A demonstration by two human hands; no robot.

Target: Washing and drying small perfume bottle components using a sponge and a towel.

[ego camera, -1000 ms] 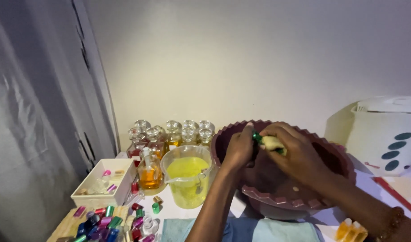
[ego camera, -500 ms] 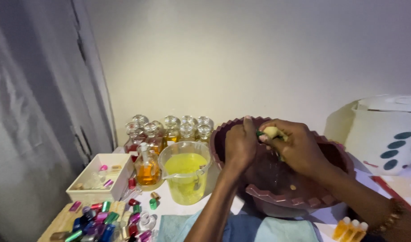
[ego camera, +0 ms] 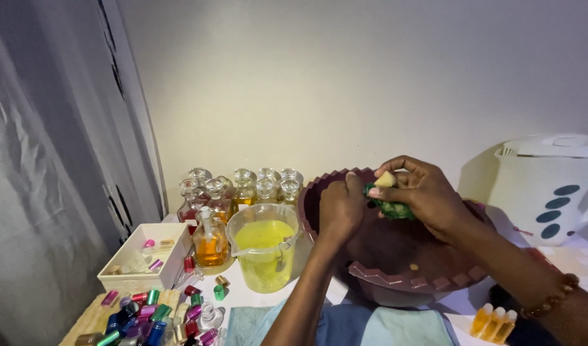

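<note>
Right grip (ego camera: 414, 192) squeezing sponge (ego camera: 389, 206) over maroon basin (ego camera: 409, 279), yellow jug (ego camera: 266, 248) beside

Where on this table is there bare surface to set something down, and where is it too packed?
Bare white tabletop shows in front of the yellow jug, between the scattered caps and the maroon basin. The back row of stoppered glass bottles is packed tight. The white tray and small vials crowd either side.

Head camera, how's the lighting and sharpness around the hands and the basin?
Head view: dim, cool light; left hand and right hand slightly soft over the maroon basin; grey shadow on the wall beside the white container; frame edges look stretched.
</note>
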